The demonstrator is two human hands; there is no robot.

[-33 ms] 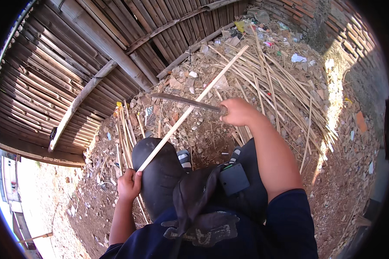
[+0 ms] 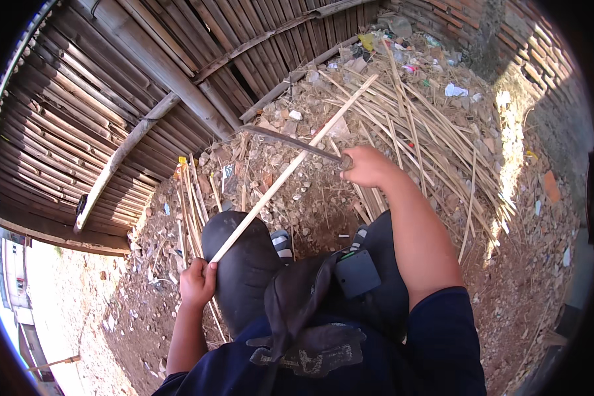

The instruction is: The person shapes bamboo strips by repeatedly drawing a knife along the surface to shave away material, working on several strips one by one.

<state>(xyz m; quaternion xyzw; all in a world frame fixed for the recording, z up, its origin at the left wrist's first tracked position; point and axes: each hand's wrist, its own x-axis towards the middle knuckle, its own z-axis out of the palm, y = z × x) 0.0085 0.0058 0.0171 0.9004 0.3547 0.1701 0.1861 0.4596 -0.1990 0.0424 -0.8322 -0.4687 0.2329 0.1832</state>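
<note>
one long pale bamboo strip (image 2: 290,168) runs from our left hand (image 2: 198,282), fist wrapped tight round its lower end, up over the rubble. our right hand (image 2: 369,166) clenches the handle of a dark curved blade (image 2: 280,140) crossing it. dry split canes (image 2: 429,132) lie heaped beyond.

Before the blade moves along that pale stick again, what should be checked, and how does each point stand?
1. Left hand gripping the pale stick near its lower end: ok.
2. Right hand closed on the handle of the curved blade: ok.
3. Blade crossing the stick well away from the left hand: ok.
4. Blade edge actually touching the stick: cannot tell.
5. Knee out from under the stick: not ok.
</note>
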